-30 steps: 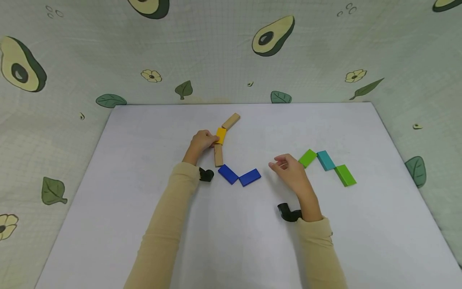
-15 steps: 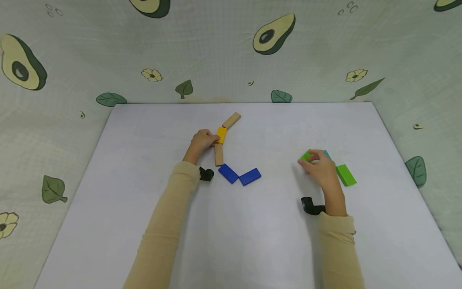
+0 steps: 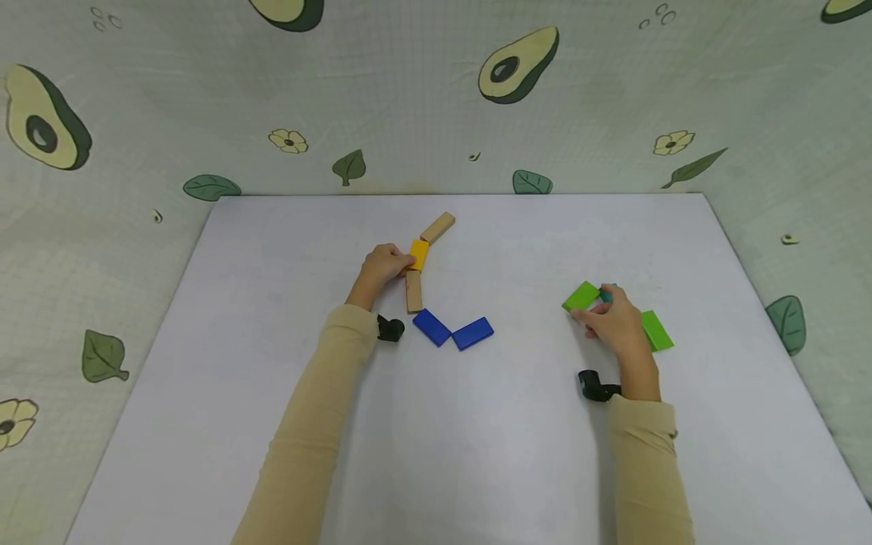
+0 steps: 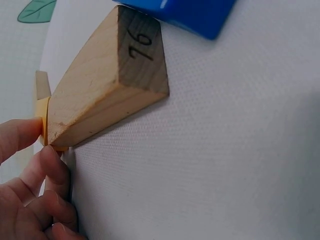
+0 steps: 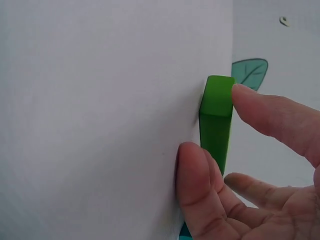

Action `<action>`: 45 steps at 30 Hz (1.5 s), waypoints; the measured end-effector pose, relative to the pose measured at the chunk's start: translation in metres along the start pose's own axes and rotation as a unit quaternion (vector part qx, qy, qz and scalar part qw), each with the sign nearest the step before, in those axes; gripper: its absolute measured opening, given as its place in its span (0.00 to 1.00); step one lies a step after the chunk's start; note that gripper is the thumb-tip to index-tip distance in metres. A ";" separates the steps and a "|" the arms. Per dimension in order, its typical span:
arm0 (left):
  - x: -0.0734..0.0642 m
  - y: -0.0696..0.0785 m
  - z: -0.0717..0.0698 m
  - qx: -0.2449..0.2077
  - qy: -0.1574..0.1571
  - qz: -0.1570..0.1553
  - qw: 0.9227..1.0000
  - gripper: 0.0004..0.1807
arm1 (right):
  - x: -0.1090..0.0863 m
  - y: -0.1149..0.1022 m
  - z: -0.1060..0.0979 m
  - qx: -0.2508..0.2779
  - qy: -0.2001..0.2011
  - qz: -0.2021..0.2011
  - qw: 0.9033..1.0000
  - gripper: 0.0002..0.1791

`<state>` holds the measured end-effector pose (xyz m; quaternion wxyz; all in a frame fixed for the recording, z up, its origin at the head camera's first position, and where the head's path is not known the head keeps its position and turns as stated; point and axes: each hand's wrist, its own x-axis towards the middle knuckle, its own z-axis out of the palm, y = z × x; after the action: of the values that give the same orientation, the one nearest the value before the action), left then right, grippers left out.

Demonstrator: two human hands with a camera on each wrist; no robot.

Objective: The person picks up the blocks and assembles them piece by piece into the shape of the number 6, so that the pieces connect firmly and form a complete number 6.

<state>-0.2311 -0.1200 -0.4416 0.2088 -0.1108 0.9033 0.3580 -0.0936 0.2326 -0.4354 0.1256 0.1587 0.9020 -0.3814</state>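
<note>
"First, report any legible marking."

"One: the end face of the nearer wooden block (image 4: 110, 85) bears two dark, slanted characters resembling 76. Straight grain shows on its pale faces."

"Specify the left hand (image 3: 384, 265)."

"Thumb and fingers are drawn together in a pinch on the yellow block (image 3: 419, 255), a flat, smooth rectangle just left of centre, toward the far edge of the surface (image 3: 477, 454). The nearer wooden block adjoins its near end; the farther wooden block (image 3: 438, 227) slants from its other end toward that far edge."

"And the blue pair?"

"The left blue block (image 3: 431, 328) starts beside the nearer wooden block; the right blue block (image 3: 473, 334) adjoins its lower corner, forming a shallow V. The finish is glossy."

"Specify the right hand (image 3: 615, 322)."

"Thumb and index finger stand partly apart about the left green block (image 3: 580, 296), in the right half of the surface. Whether they have closed on it cannot be told. The hand covers most of the teal block (image 3: 605, 296). The right green block (image 3: 657, 331) lies just beside the wrist, toward the right edge."

"State the remaining materials."

"Up close, the white surface has a fine, woven-looking texture. Cloth (image 3: 409, 91) printed with avocados, leaves and flowers rises behind the far edge. Both arms wear tan sleeves (image 3: 309, 424)."
</note>
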 end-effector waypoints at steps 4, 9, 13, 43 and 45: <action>0.002 0.000 0.001 -0.001 0.000 -0.007 1.000 0.16 | 0.003 0.000 0.001 -0.011 0.004 0.000 1.000 0.49; 0.003 0.000 0.001 -0.001 0.002 -0.011 1.000 0.16 | 0.006 -0.001 0.001 -0.012 0.002 -0.002 1.000 0.47; 0.003 0.000 0.001 -0.005 0.003 -0.008 1.000 0.15 | 0.006 -0.001 0.001 -0.013 0.000 -0.002 1.000 0.46; 0.002 0.003 -0.001 0.007 -0.001 -0.013 1.000 0.15 | 0.001 -0.003 0.002 -0.025 0.021 -0.055 0.998 0.47; 0.001 0.004 -0.001 0.006 -0.002 -0.013 1.000 0.15 | 0.002 -0.004 0.003 -0.010 0.017 -0.060 0.998 0.47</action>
<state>-0.2334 -0.1181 -0.4391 0.2158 -0.1202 0.9036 0.3500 -0.0968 0.2277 -0.4354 0.0883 0.1096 0.9155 -0.3769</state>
